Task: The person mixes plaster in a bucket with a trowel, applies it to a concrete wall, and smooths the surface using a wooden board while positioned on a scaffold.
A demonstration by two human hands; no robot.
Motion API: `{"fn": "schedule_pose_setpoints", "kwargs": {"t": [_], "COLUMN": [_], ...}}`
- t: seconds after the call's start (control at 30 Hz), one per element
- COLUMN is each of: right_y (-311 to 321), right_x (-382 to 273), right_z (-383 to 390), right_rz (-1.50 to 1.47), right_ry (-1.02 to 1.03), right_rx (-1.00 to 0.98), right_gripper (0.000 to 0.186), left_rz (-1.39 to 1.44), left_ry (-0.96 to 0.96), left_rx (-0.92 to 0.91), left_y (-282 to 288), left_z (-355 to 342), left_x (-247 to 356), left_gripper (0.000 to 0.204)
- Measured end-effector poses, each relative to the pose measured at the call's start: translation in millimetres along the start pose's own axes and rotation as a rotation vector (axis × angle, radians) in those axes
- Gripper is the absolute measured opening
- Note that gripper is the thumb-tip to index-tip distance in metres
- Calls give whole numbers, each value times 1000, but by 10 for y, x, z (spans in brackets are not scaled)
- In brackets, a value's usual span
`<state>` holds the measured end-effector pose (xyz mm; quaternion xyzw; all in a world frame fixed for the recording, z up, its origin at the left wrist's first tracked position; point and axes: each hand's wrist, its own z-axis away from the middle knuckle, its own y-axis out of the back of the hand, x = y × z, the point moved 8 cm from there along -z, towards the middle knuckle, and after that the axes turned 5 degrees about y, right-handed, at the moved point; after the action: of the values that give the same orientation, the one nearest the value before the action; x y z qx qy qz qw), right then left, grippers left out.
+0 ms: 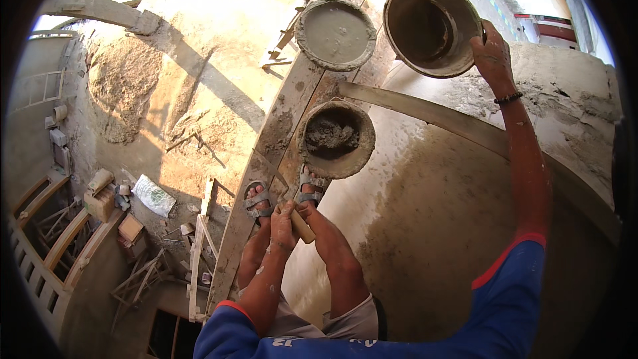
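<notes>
My right hand [492,56] is stretched out to the far right, its fingers closed over the rim of a dark bucket [405,53]. That bucket is tipped so that I see into it; its inside looks wet and grey. Close to my knees, my left hand [283,224] grips a trowel [303,227] by its wooden handle, the metal blade pointing ahead over the plank. In front of my feet a mortar-crusted bucket [362,159] holds a lump of grey mortar [330,134]. Beyond it stands another bucket [302,33], filled nearly to the rim with smooth grey slurry [339,30].
My sandalled feet stand on raised wooden planks [272,126] spattered with mortar. A smeared wall surface [412,186] with a long curved edge [432,110] runs along my right. Far below on the left are a sand heap [123,90], a white sack [153,195] and timber frames [199,252].
</notes>
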<state>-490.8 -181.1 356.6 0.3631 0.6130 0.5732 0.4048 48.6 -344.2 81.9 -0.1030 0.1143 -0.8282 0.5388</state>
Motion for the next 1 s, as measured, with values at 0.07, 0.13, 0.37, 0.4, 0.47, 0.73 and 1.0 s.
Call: {"fn": "schedule_pose_setpoints", "kwargs": {"t": [0.07, 0.13, 0.37, 0.4, 0.47, 0.73, 1.0], "right_y": [250, 235, -19, -154, -486, -1814, -2064], "right_x": [-250, -499, -919, -989, -1053, -566, -295], "right_z": [325, 609, 1953, 2138, 2388, 3126, 3049], "right_rz": [-114, -197, 1, 61, 19, 124, 46], "right_ry": [20, 57, 544, 627, 550, 159, 52], "right_rx": [20, -17, -151, -170, -292, -746, -642], "right_gripper": [42, 52, 51, 50, 44, 44, 45], "left_rz": [-20, -24, 42, 39, 61, 134, 121], "left_ry": [6, -10, -1, 4, -1, -24, 10], "left_rx": [34, 112, 0, -7, 1, 18, -29], "left_y": [-8, 200, 64, 66, 100, 214, 166], "left_z": [4, 40, 180, 197, 217, 278, 251], "left_x": [-36, -85, -148, -141, -137, -106, -187], "left_gripper": [24, 24, 25, 25, 24, 25, 31]}}
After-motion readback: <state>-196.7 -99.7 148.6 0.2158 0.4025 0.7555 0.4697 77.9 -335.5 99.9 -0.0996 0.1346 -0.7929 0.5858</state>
